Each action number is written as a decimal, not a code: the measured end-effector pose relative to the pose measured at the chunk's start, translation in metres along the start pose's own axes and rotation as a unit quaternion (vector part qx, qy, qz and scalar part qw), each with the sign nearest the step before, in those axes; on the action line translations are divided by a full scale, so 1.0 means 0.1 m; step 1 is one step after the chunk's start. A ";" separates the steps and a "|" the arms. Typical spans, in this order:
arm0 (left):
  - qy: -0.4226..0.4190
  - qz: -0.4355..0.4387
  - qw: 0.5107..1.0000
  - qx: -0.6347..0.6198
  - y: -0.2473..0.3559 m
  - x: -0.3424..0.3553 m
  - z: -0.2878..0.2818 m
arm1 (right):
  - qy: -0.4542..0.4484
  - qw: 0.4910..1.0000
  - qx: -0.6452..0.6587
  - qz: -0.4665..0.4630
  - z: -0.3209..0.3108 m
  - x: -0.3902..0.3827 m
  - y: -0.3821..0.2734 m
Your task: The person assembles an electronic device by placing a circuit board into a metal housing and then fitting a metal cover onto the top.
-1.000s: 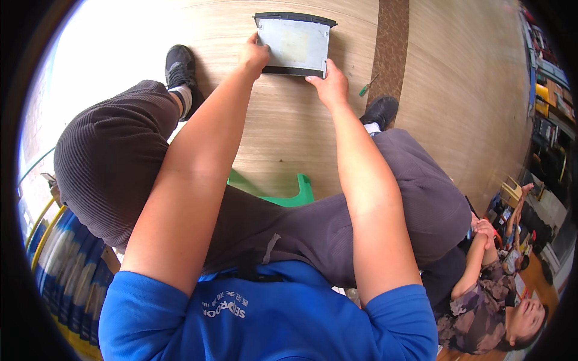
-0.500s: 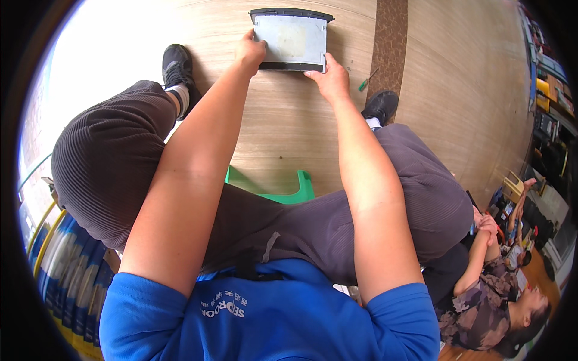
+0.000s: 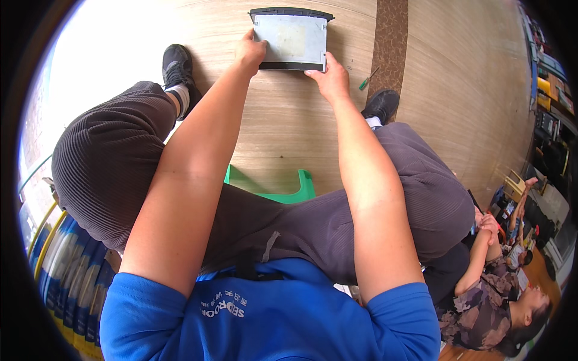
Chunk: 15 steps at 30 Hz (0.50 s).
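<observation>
A flat, boxy device (image 3: 290, 41) with a pale grey metal cover and a curved black front panel sits in front of me at the top of the view. My left hand (image 3: 250, 53) grips its left edge, thumb on the cover. At the near right corner, my right hand (image 3: 330, 77) is closed on the edge, with the thumb along the near side. The fingers under the device are hidden. To the right of it, a screwdriver (image 3: 363, 83) with a green handle lies on the floor.
Light wood-look floor (image 3: 283, 120) carries a brown patterned strip (image 3: 388, 48) on the right. A green plastic stool (image 3: 295, 191) is under me. My black shoes (image 3: 380, 106) stand either side. Another person (image 3: 487, 301) sits at the lower right; packed shelves (image 3: 551, 96) are beyond.
</observation>
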<state>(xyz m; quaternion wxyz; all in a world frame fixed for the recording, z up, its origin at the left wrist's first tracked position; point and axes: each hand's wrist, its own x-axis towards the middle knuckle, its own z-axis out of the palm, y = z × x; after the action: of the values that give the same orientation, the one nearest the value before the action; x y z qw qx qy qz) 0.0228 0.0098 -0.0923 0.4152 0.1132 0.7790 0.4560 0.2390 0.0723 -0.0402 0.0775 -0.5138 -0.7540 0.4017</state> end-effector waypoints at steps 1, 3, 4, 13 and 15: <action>0.007 -0.001 1.000 -0.003 0.00 0.00 -0.01 | -0.002 1.000 0.004 -0.003 0.00 -0.01 -0.02; 0.007 -0.004 1.000 0.000 0.00 0.02 -0.02 | -0.002 1.000 0.017 -0.008 0.01 -0.01 -0.03; 0.006 -0.006 1.000 0.002 0.00 0.03 -0.01 | -0.001 1.000 0.029 -0.012 0.01 -0.01 -0.02; 0.003 -0.002 1.000 0.011 -0.10 0.13 -0.04 | -0.008 1.000 0.005 -0.007 -0.02 0.00 -0.05; -0.004 -0.005 1.000 0.012 -0.06 0.09 -0.02 | -0.005 1.000 0.004 -0.007 -0.02 0.01 -0.01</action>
<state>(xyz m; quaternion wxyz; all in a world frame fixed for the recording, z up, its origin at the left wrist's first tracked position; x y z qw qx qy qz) 0.0169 0.0102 -0.1013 0.4192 0.1155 0.7833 0.4443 0.2387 0.0740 -0.0383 0.0788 -0.5063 -0.7563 0.4068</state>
